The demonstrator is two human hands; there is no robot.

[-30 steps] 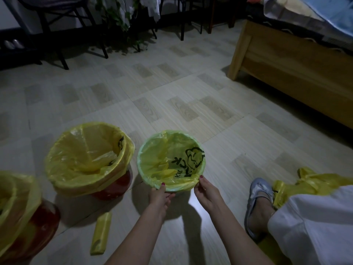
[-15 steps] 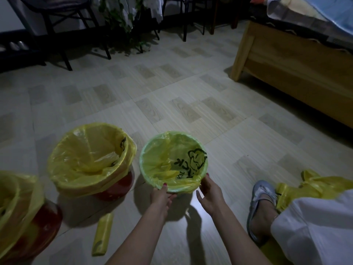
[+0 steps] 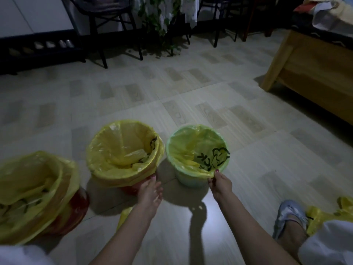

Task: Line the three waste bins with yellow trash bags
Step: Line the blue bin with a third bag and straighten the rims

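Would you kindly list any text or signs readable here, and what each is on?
Bag in the green bin: black print, a cartoon outline with characters beside it, not readable.
Bag in the middle bin: black print, folded, unreadable.
Bag in the left bin: black marks, blurred, unreadable.

The tiled floor (image 3: 191, 96) carries three bins in a row: two red bins (image 3: 76, 207) (image 3: 131, 189) and a green bin (image 3: 188, 180) (each lined yellow). A folded yellow bag (image 3: 124, 217) lies nearby, beside a slippered foot (image 3: 288, 219).
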